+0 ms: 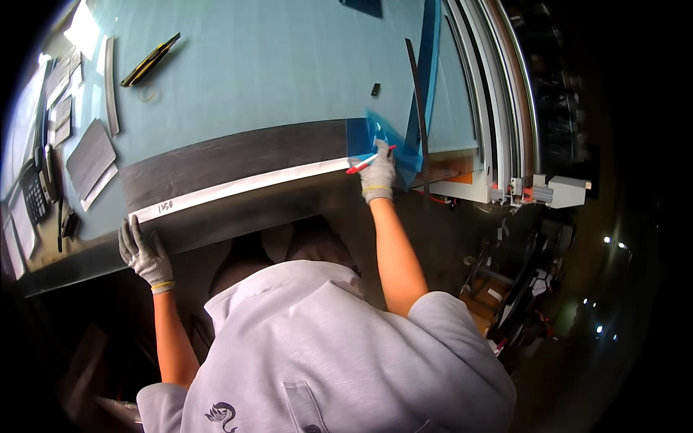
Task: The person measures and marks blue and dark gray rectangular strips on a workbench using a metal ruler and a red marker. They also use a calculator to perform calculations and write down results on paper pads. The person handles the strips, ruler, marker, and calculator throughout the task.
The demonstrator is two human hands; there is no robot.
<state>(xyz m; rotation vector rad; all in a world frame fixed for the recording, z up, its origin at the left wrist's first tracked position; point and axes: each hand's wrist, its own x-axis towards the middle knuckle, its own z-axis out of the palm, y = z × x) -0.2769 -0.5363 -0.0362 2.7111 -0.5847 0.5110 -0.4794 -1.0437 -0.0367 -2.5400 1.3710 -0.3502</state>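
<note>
A dark grey panel lies along the near side of the table, with a long white strip bearing handwriting along it. At its right end is crumpled, see-through blue film. My right hand, in a grey knitted glove, is closed around a red-and-white pen at this end. It overlaps the film; whether the fingers also pinch the film, I cannot tell. My left hand, gloved alike, rests with fingers stretched out at the panel's near left corner, thumb apart, holding nothing.
A yellow-and-black utility knife lies on the pale blue-green tabletop. Paper sheets and a dark telephone sit at the left. A thin dark strip and a metal rail run along the right.
</note>
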